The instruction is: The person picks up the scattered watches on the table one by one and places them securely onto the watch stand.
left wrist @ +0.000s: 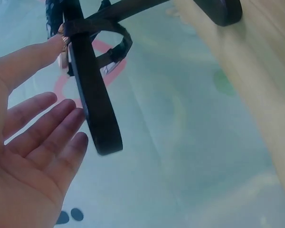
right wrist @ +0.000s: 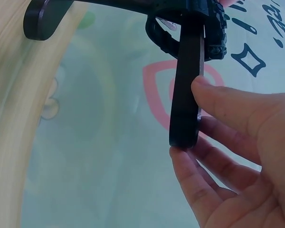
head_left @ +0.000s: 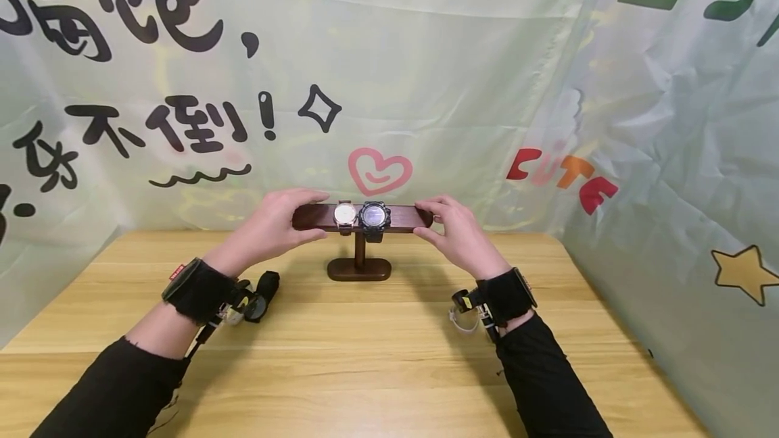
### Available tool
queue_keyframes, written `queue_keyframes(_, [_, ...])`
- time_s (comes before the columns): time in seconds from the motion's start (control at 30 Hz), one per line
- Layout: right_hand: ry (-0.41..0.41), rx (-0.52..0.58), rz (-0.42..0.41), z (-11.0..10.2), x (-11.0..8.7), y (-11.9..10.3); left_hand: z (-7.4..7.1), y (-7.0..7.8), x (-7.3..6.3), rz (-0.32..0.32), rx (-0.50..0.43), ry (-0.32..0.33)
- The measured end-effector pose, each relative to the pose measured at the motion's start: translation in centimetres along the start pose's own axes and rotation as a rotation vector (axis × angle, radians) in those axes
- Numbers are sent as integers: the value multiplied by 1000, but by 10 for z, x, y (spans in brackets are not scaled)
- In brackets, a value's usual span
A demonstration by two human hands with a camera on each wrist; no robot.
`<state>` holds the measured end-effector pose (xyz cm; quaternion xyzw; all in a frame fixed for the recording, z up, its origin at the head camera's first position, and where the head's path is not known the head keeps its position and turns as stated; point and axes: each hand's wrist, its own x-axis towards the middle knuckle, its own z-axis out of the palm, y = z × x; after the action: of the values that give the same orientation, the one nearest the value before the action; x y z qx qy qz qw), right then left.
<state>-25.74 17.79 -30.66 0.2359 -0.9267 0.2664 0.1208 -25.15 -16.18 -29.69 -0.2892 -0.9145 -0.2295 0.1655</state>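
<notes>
A dark brown wooden watch stand [head_left: 402, 218] stands toward the back of the table, its bar held up by a short post on a rounded base. Two watches hang side by side on the bar: a light-faced watch [head_left: 345, 215] and, to its right, a chunky black watch [head_left: 374, 217]. Around the bar's left end, my left hand [head_left: 280, 222] has its fingers and thumb stretched out; its fingertips [left wrist: 78, 140] lie right at the bar's edge. My right hand [head_left: 459, 235] holds the right end, thumb [right wrist: 204, 88] on one face and fingers curled about the tip.
A black watch [head_left: 263, 297] lies on the wooden table [head_left: 365, 370] by my left wrist, a pale one partly hidden beside it. Near my right wrist is a watch with a light strap [head_left: 465, 323]. A printed cloth [head_left: 450, 73] hangs behind the table.
</notes>
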Motion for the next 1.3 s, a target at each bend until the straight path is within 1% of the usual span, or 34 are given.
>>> queue_keyframes(0.07, [-2, -6, 0, -1, 0, 0, -3, 0, -5, -4, 10, -4])
queue_keyframes(0.2, [-6, -8, 9, -5, -1, -1, -9, -1, -15, 8, 49, -7])
queue_keyframes(0.4, [-3, -19, 5, -11, -3, -5, -16, -5, -32, 31, 73, 28])
queue_keyframes(0.47, [-1, -27, 2, -12, -5, -7, -19, -6, -38, 29, 76, 35])
queue_keyframes(0.57, [-2, -39, 0, -15, -6, -9, -21, -8, -46, 9, 72, 22])
queue_keyframes(0.67, [-6, -40, 1, -17, -8, -13, -25, -11, -54, -15, 67, 0])
queue_keyframes(0.83, [-12, -29, -8, -21, -11, -18, -31, -21, -65, -44, 57, -40])
queue_keyframes(1.07, [-56, -25, -39, -22, -15, -27, -38, -33, -78, -115, 16, -135])
queue_keyframes(1.2, [-101, -26, -45, -22, -19, -34, -42, -39, -83, -124, -11, -197])
queue_keyframes(1.3, [-136, -42, -75, -22, -20, -40, -45, -45, -89, -131, -41, -265])
